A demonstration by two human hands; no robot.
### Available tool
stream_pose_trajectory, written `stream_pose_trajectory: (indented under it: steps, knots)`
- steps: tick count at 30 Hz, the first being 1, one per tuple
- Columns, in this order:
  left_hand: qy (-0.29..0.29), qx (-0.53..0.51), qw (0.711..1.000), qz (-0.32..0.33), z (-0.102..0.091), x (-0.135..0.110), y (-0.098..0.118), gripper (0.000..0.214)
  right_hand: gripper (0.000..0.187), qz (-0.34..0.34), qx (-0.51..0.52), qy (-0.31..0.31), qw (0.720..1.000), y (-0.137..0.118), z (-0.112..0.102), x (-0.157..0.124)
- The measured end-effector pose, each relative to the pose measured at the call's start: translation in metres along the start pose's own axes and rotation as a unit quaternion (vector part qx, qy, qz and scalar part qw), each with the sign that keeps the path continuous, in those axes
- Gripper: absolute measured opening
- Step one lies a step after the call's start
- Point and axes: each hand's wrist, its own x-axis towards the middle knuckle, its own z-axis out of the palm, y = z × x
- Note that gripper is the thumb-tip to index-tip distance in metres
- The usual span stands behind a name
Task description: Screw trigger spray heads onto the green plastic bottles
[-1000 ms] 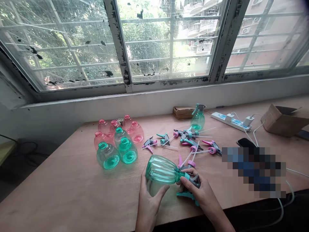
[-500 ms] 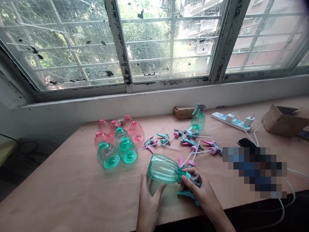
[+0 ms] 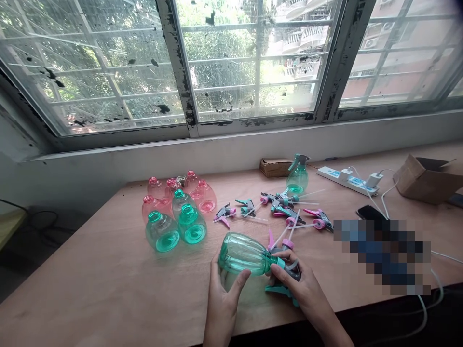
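Nearest: left hand (image 3: 222, 301), grip wrapped round the belly of a teal bottle (image 3: 243, 254) lying on its side just above the surface (image 3: 90, 284), thumb up across the ribbed, translucent plastic. Right hand (image 3: 304, 288), fingers pinched about the spray head (image 3: 287, 272) at the bottle's neck — grey body, teal collar and trigger, seated on the neck though I cannot tell how tightly.

Progress, judging by the lay of things: one finished sprayer (image 3: 297, 176) stands upright at the back, one is in hand, the remainder unjoined.

Middle ground, left: bare bottles clustered and touching — teal bottles (image 3: 175, 226) in front, pink bottles (image 3: 170, 193) behind; all bulbous, glossy, see-through, open-necked.

Middle ground, right: loose spray heads (image 3: 285, 212) strewn in a heap, pink and teal collars, thin pale dip tubes pointing every way.

Further: a dark phone (image 3: 366, 212); a white power strip (image 3: 345, 179) with plugs and trailing white cables; a small brown packet (image 3: 275, 167); an open cardboard box (image 3: 427, 179) at far right.

Surface: pale plywood, matt, smooth-grained.

Farthest: a window (image 3: 217, 62) — flaking painted frames, bars, greenery and buildings beyond.
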Motion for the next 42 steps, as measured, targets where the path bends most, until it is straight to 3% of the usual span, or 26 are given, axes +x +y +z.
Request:
stream_pose_trajectory:
  steps: [8,17,25,42]
  knots:
    - [-0.030,0.007,1.000,0.000,-0.010,0.005,-0.013,0.081,0.038,0.002,0.003,-0.014,1.000,-0.004,0.000,-0.001]
    - [-0.018,0.002,1.000,0.005,-0.001,-0.002,0.004,0.078,0.040,0.005,-0.004,-0.006,1.000,-0.003,0.000,-0.001]
    - [-0.014,-0.009,1.000,-0.003,-0.008,0.004,-0.010,0.076,0.041,0.001,-0.005,0.005,1.000,-0.002,0.001,0.000]
    - [-0.015,-0.002,1.000,-0.005,-0.007,0.004,-0.009,0.071,0.043,0.004,-0.012,0.009,1.000,0.002,0.001,0.001]
